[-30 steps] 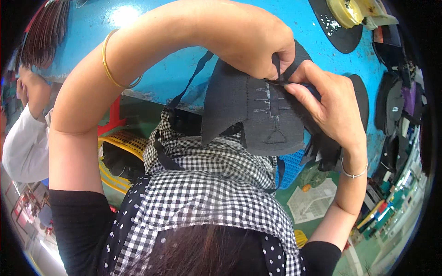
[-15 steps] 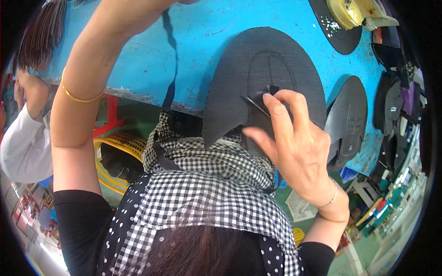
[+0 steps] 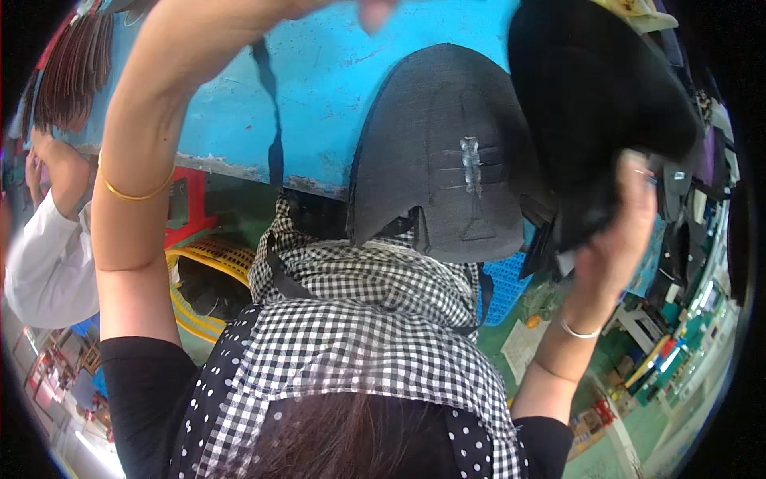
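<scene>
My right hand [image 3: 618,227] clamps a black piece [image 3: 594,104] raised above the blue worktop [image 3: 319,88]; my left hand [image 3: 351,8] is mostly out of frame, grip unreadable, near a strap [image 3: 271,112]. The piece may slip, being pinched only at its edge. A grey upper [image 3: 447,160] lies beneath; checked cloth [image 3: 359,319] blocks the lower view.

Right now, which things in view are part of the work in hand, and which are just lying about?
In hand: black piece held up by the right hand; grey shaped piece on the blue table; left hand above.

Lying about: yellow basket, blue crate, red stool.
</scene>
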`<state>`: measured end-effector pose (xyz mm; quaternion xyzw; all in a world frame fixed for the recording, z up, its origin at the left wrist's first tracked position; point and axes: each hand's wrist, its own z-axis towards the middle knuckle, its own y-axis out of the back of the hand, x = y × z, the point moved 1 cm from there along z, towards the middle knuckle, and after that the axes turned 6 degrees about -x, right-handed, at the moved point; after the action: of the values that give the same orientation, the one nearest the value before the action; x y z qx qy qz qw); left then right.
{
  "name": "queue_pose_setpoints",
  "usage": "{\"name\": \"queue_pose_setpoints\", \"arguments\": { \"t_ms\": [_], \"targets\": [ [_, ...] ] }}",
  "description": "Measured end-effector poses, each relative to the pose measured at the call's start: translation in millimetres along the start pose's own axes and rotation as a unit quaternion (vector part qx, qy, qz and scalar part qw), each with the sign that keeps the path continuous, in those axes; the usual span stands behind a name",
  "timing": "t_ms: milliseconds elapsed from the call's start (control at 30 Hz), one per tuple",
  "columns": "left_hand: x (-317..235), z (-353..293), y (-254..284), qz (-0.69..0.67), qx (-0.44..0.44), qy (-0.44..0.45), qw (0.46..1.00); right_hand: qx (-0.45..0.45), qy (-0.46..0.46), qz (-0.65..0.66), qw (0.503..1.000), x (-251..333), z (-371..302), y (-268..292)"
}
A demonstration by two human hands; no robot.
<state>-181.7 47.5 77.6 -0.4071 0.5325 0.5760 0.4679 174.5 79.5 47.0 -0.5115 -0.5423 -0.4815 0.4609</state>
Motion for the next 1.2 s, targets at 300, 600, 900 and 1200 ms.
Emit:
{"name": "queue_pose_setpoints", "arguments": {
  "t_ms": [300, 600, 900, 1200],
  "targets": [
    [10, 14, -74, 0.072, 0.298, 0.006, 0.952, -0.251, -0.014, -0.042, 0.967, -6, 0, 179],
    [32, 14, -94, 0.179, 0.254, -0.109, 0.944, 0.005, 0.061, -0.182, 0.981, 2, -15, 114],
    [10, 20, -66, 0.257, 0.241, -0.093, 0.931, 0.412, 0.347, -0.428, 0.726, 15, 10, -44],
    [-1, 23, -57, 0.219, 0.272, -0.095, 0.932, 0.394, 0.357, -0.437, 0.726, 14, 23, -54]
  ]
}}
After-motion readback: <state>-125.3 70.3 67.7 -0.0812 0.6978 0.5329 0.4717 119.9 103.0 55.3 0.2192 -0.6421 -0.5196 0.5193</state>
